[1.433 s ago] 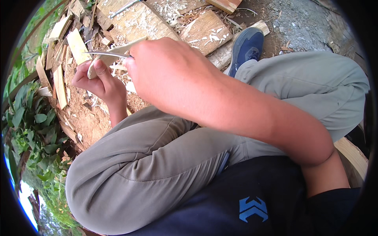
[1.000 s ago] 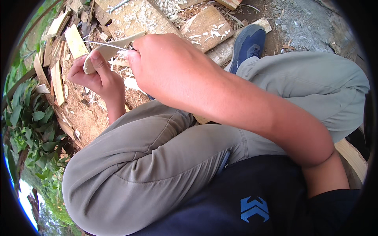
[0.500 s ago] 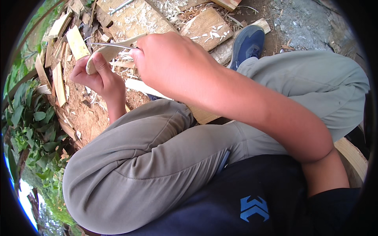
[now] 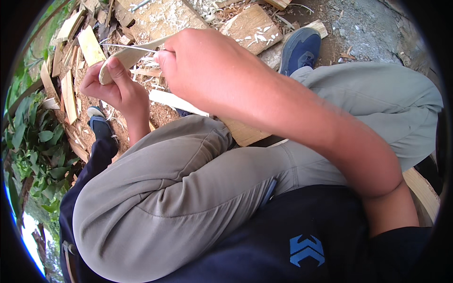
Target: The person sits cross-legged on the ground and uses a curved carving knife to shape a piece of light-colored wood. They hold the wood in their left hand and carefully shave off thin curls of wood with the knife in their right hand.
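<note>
My left hand (image 4: pixel 123 92) pinches the near end of a pale, flat strip of carved wood (image 4: pixel 128 57), thumb on top and fingers curled beneath. The strip's far end runs behind my right hand (image 4: pixel 203 63). That hand is closed round a knife, whose handle is hidden in the fist. From the fist the thin blade (image 4: pixel 137 47) points left and lies across the wood, edge nearly on to me. Both hands are held out beyond my bent knee.
Boards (image 4: pixel 252 30), offcuts (image 4: pixel 92 45) and shavings cover the ground ahead. Another person's dark shoe (image 4: pixel 100 126) and trouser leg stand close to my left, beside leafy plants (image 4: pixel 40 137). Grey stone-like ground (image 4: pixel 363 28) lies at the far right, past my blue shoe (image 4: pixel 301 49).
Another person's leg and shoe have come into view at the left. Both hands, the wood and the knife have shifted slightly up and left in the picture, grips unchanged.
</note>
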Available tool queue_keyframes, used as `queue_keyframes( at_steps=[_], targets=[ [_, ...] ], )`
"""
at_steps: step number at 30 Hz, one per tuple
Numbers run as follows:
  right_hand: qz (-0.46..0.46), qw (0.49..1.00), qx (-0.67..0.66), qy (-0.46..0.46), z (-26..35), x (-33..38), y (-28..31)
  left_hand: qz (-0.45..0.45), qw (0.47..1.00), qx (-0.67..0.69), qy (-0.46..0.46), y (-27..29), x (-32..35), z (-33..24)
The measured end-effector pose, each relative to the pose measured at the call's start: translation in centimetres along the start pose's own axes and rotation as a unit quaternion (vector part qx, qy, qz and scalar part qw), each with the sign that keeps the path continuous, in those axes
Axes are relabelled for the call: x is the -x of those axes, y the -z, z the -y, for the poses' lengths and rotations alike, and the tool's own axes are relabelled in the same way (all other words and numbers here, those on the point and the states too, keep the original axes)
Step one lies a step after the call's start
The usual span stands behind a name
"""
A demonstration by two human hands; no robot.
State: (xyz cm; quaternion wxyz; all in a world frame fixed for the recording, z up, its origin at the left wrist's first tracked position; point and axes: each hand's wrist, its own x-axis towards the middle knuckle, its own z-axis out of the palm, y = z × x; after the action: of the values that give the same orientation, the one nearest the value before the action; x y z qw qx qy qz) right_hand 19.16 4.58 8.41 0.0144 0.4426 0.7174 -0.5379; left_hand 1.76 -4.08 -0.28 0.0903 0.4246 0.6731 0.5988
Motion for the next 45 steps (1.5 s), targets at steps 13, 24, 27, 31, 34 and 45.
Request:
queue_keyframes(
  at_steps=[13, 24, 27, 31, 34, 45],
  targets=[
    [0.012, 1.0, -0.022, 0.01, -1.0, -0.5, -0.2, 0.011, 1.0, -0.003, -0.009, 0.5, -0.2, 0.2],
    [0.035, 0.999, -0.015, 0.009, -1.3, -1.0, -0.2, 0.005, 1.0, -0.016, 0.004, 0.7, -0.3, 1.1],
    [0.03, 0.999, -0.001, 0.03, -1.3, -0.8, 0.0, 0.013, 1.0, 0.005, 0.01, 1.2, -0.2, 1.6],
    [0.04, 0.999, -0.009, 0.0, -1.6, -1.2, 0.1, 0.018, 1.0, 0.015, 0.019, 1.1, -0.2, 1.4],
    [0.034, 0.998, -0.007, -0.045, -1.2, -0.9, -0.3, 0.009, 0.999, 0.041, 0.005, 0.3, 0.0, 0.6],
    [0.028, 0.999, 0.012, -0.018, -1.5, -0.9, 0.0, 0.008, 0.999, 0.041, 0.032, 0.2, -0.1, -0.3]
  ],
)
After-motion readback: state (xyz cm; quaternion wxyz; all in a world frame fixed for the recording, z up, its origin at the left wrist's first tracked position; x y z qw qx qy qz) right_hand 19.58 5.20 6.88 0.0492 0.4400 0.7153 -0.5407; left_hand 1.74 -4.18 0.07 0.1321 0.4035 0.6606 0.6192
